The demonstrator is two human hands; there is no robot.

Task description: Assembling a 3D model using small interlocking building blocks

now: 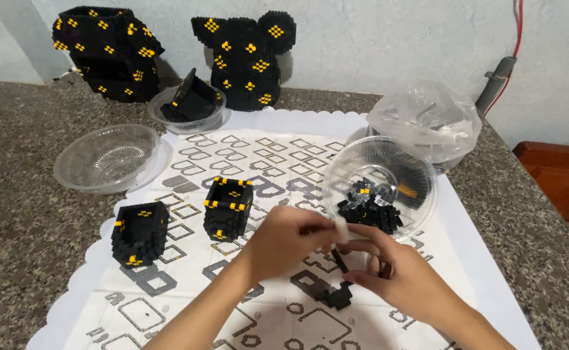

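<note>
My left hand (291,240) pinches a small white tool-like piece (341,227) between thumb and fingers. My right hand (398,272) sits just below it and holds a thin black brick piece (340,260) at its fingertips. Both hands meet over a printed instruction sheet (187,311). A small flat black brick assembly (333,295) lies on the sheet under them. Just beyond the hands a clear plastic bowl (420,175) tilts toward me with loose black and a few yellow bricks (369,210) in it.
Two hollow black-and-yellow brick blocks (140,232) (228,207) stand on the sheet at left. An empty clear bowl (107,157) and one holding a black piece (188,104) sit farther back. Two large black-and-yellow brick builds (106,52) (245,55) lean at the wall. A plastic bag (427,120) lies right.
</note>
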